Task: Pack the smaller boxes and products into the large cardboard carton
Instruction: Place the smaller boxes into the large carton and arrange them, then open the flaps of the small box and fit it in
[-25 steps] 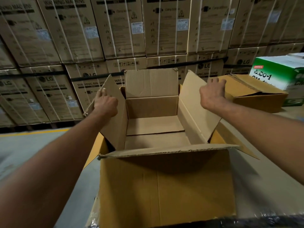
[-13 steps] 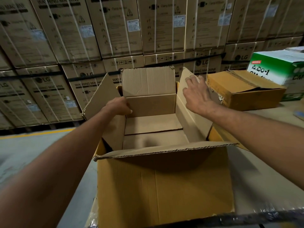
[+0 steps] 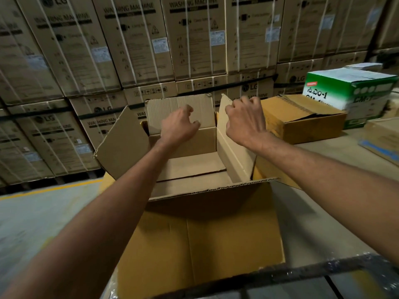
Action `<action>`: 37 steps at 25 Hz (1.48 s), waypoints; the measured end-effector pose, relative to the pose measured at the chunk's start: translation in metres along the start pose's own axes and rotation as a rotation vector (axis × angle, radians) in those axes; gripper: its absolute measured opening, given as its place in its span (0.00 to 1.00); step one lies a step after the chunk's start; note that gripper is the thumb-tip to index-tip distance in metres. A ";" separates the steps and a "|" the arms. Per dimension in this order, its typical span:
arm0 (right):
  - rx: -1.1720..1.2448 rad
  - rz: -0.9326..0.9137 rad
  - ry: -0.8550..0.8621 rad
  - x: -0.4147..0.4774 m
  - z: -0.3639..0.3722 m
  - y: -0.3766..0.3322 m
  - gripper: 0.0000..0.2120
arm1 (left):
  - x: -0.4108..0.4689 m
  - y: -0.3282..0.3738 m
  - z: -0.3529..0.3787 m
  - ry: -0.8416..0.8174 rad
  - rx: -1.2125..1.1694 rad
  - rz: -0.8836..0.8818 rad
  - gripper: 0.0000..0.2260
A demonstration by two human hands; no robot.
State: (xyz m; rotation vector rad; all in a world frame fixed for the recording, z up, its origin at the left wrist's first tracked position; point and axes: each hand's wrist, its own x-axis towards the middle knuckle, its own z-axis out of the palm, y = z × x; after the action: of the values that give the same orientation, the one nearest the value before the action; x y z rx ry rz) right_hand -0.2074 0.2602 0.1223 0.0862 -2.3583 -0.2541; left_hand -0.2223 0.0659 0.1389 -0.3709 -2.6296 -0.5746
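So, carton (image 3: 200, 244) on table (image 3: 323, 223), washing-machine boxes (image 3: 194, 39) behind; left hand (image 3: 179, 125) fingers (image 3: 188, 109) loose, empty; right hand (image 3: 245, 124) grip unclear

Stacked cartons (image 3: 194, 37) read "LG", "WASHING MACHINE"; green box (image 3: 349, 93) "CM-1".

A pale grey tabletop (image 3: 313, 190) fills the right side of the view, its near edge dark and wrapped in shiny plastic film. A large cardboard carton (image 3: 205, 234) stands on it at the near left, flaps raised and top open. Farther back on the right sit a smaller closed brown box (image 3: 306, 124), a green-and-white box (image 3: 354, 91) just behind it, and a flat cardboard piece (image 3: 382, 145) at the right edge.
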 end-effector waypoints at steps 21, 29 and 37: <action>0.360 0.320 -0.112 -0.196 0.025 0.305 0.10 | -0.096 0.338 0.203 0.142 -0.441 0.133 0.16; 0.329 0.366 -0.261 -0.165 0.099 0.380 0.14 | -0.011 0.363 0.290 0.012 -0.611 0.014 0.16; 0.380 0.298 -0.348 -0.100 0.222 0.448 0.18 | 0.092 0.374 0.386 -0.022 -0.530 -0.090 0.22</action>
State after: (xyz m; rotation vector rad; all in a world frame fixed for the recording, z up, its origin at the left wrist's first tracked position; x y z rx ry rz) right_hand -0.2852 0.7469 -0.0082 -0.1395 -2.6951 0.3533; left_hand -0.3086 0.5827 -0.0132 -0.4137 -2.4901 -1.3076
